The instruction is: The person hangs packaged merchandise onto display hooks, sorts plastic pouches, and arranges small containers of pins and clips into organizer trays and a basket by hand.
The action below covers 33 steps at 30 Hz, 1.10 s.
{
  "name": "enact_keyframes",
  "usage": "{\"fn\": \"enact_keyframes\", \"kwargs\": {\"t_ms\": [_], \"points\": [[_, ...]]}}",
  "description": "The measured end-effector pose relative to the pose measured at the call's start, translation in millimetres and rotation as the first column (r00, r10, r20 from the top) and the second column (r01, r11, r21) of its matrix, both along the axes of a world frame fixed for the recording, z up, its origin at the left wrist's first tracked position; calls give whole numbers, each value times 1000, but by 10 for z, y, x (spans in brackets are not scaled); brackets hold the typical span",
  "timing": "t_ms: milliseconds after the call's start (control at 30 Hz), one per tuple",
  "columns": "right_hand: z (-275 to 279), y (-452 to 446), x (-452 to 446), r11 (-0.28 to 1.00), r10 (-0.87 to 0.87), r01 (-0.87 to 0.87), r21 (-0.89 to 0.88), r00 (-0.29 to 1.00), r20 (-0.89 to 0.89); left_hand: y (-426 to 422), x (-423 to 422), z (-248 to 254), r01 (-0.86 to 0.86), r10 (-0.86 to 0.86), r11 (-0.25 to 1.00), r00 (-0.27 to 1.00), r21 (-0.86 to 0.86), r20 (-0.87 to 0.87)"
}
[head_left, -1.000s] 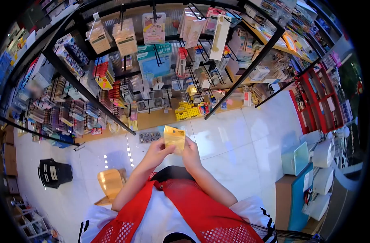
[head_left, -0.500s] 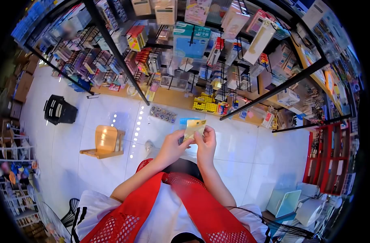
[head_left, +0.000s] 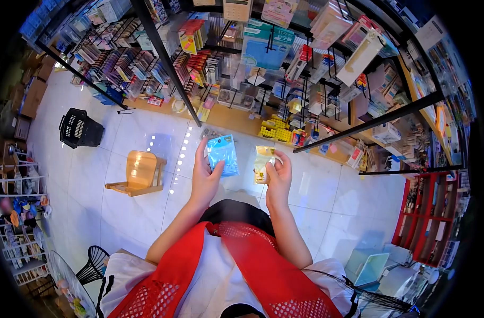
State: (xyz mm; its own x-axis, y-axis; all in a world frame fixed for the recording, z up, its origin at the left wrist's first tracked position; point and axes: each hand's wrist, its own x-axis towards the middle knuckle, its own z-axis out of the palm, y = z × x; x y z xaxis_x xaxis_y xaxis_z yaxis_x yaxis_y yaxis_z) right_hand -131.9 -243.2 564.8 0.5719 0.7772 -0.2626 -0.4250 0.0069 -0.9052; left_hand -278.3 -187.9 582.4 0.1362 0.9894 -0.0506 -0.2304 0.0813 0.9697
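A blue packet [head_left: 223,155] is in my left hand [head_left: 203,177], with the thumb across its lower front and the fingers behind its left side. My right hand [head_left: 279,177] pinches a small yellow-gold packet [head_left: 263,165] by its right edge. Both packets are upright and apart from each other, above the tiled floor in front of the shelf. The print on them is too small to read.
A display rack [head_left: 226,114] full of hanging packs spans the front. On the floor at left stand a wooden chair [head_left: 141,172] and a black basket [head_left: 80,129]. A red shelf [head_left: 427,217] and a pale green bin [head_left: 370,267] are at right.
Earlier both hands were together at the yellow packet. Now they are apart, and the blue packet shows fully in my left hand. The view has turned, so the rack appears further right.
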Motion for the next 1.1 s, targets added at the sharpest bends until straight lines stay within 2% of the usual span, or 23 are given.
{"fn": "enact_keyframes", "kwargs": {"t_ms": [100, 200, 300, 367, 433, 533, 600, 633, 700, 800, 900, 933, 1000, 1067, 1100], "points": [[43, 160, -123, 996, 47, -41, -81, 996, 72, 168, -154, -140, 47, -51, 991, 998, -121, -31], [28, 363, -294, 993, 66, -53, -106, 991, 120, 455, -360, -229, 307, -294, 901, 952, -308, 89], [22, 666, -556, 993, 88, -81, -81, 993, 77, 710, -538, -316, 352, -366, 888, 931, -295, 8], [-20, 870, -787, 990, 129, -127, -58, 991, 31, 906, -696, -478, 329, -340, 938, 933, -106, -116], [-188, 1074, -1058, 978, 209, -209, -26, 978, 10, 1133, -833, -505, 337, -344, 939, 929, -73, -136], [-129, 1370, -1512, 938, 346, -346, -16, 933, 104, 1464, -1131, -368, 359, -385, 899, 921, -252, -61], [-165, 1531, -1743, 956, 282, -285, 70, 958, 49, 1653, -1273, -331, 337, -371, 884, 927, -326, -47], [-181, 1581, -1808, 961, 252, -253, 110, 967, 21, 1701, -1305, -357, 321, -353, 898, 934, -299, -56], [-229, 1645, -1867, 976, 199, -208, 59, 972, 126, 1777, -1351, -467, 292, -317, 925, 946, -243, -70], [-366, 1683, -1763, 991, 130, -122, -48, 951, 280, 1878, -1433, -643, 217, -270, 929, 951, -299, -148], [-797, 1759, -1240, 991, 71, -23, -133, 929, 364, 1945, -1455, -692, 73, -103, 960, 990, -272, -97], [-1030, 1819, -993, 988, 48, 11, -151, 924, 380, 1994, -1486, -769, 109, -136, 945, 988, -309, -67], [-1563, 2042, -414, 947, 85, 77, -311, 876, 475, 2039, -1588, -1011, 180, -197, 900, 980, -398, -3], [-2362, 2324, 279, 905, 166, 161, -393, 717, 677, 2053, -1572, -1238, 145, -151, 870, 988, -472, 24], [-2529, 2502, 534, 894, 216, 209, -396, 575, 789, 1997, -1557, -1350, 123, -124, 846, 992, -518, 32]]}}
